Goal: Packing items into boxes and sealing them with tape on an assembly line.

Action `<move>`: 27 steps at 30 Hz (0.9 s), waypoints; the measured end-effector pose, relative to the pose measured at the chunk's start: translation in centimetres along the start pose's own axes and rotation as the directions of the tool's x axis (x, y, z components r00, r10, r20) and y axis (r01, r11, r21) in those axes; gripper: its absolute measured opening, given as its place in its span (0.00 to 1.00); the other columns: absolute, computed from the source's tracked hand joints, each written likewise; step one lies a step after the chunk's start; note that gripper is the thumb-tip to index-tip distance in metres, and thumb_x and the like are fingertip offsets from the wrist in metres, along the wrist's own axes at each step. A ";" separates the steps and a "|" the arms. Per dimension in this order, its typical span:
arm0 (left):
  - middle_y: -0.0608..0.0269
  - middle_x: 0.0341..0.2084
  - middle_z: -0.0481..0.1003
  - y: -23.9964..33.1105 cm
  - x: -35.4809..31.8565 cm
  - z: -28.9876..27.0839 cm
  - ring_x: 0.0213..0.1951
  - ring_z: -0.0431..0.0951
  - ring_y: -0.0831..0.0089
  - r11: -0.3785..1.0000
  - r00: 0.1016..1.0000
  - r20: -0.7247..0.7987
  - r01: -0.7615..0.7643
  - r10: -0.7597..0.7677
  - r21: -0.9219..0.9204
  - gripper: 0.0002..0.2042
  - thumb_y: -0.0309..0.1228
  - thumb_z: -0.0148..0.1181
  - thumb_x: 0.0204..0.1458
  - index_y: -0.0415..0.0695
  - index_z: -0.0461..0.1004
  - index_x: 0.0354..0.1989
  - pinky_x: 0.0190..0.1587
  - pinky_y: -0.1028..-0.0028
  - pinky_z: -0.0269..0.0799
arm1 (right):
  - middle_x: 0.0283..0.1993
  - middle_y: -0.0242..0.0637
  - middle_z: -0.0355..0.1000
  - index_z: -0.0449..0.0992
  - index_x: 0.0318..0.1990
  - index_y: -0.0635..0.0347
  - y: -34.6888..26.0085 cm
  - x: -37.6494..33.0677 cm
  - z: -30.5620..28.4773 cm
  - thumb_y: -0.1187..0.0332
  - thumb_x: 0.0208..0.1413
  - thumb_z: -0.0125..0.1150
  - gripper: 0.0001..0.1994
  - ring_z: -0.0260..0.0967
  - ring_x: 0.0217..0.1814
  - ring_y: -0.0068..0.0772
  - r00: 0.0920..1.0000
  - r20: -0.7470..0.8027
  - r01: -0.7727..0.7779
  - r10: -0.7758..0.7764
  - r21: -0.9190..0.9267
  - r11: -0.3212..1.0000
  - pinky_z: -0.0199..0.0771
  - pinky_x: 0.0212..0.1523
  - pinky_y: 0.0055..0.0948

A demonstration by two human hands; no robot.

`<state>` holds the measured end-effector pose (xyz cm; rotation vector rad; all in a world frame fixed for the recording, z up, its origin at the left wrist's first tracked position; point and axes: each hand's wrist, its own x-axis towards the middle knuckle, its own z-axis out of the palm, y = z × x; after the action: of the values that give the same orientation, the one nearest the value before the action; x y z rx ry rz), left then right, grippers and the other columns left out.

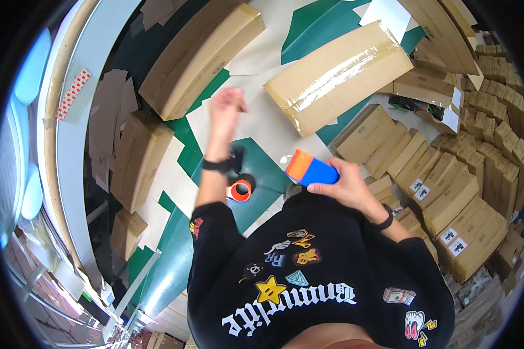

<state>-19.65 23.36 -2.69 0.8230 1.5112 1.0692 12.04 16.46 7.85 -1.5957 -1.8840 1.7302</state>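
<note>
My right hand [348, 185] is closed around a blue and orange tape dispenser [312, 168], its orange end pointing left. A small clear scrap shows by that end. My left hand [227, 103] is raised over the table, left of a long taped carton [340, 75]. Its fingers look bent but are blurred, so I cannot tell whether they hold anything. The carton lies closed, with shiny clear tape along its top. Near my left forearm, an orange ring-shaped thing [240, 190] with a black part lies on the green table [256, 160].
Another long carton [198, 64] stands at the far left, with a smaller carton [137, 160] nearer me. Flat cardboard sheets [244, 110] cover parts of the table. On the right, many cartons [448, 192] are stacked in rows. A pale rail [70, 110] curves along the left.
</note>
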 end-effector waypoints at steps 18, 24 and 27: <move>0.67 0.24 0.76 0.8 2.3 3.9 0.27 0.75 0.80 0.994 0.895 0.434 0.104 -0.102 0.019 0.09 0.31 0.59 0.56 0.36 0.78 0.34 0.33 0.79 0.72 | 0.21 0.40 0.71 0.71 0.28 0.65 -2.9 5.7 1.5 0.53 0.40 0.74 0.23 0.71 0.22 0.30 0.960 -0.276 -0.043 0.042 0.003 0.999 0.72 0.27 0.28; 0.68 0.21 0.74 -1.8 8.9 2.8 0.23 0.70 0.81 0.982 0.883 0.429 0.175 -0.189 0.074 0.09 0.29 0.59 0.54 0.35 0.78 0.33 0.29 0.80 0.68 | 0.20 0.34 0.71 0.70 0.26 0.64 -2.9 10.1 2.1 0.57 0.44 0.71 0.19 0.69 0.20 0.21 0.934 -0.311 -0.063 0.176 0.340 0.938 0.69 0.21 0.24; 0.67 0.21 0.74 -3.8 10.5 2.7 0.22 0.70 0.81 0.978 0.917 0.347 0.154 -0.196 0.143 0.09 0.29 0.59 0.53 0.34 0.78 0.34 0.27 0.80 0.68 | 0.19 0.35 0.70 0.71 0.26 0.64 -2.5 13.0 2.8 0.58 0.44 0.71 0.19 0.68 0.18 0.21 0.926 -0.316 -0.064 0.205 0.405 0.912 0.69 0.19 0.24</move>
<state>-18.98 32.10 -10.12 0.8887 1.3116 0.6619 3.03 24.66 2.00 -1.7581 -1.2004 1.6010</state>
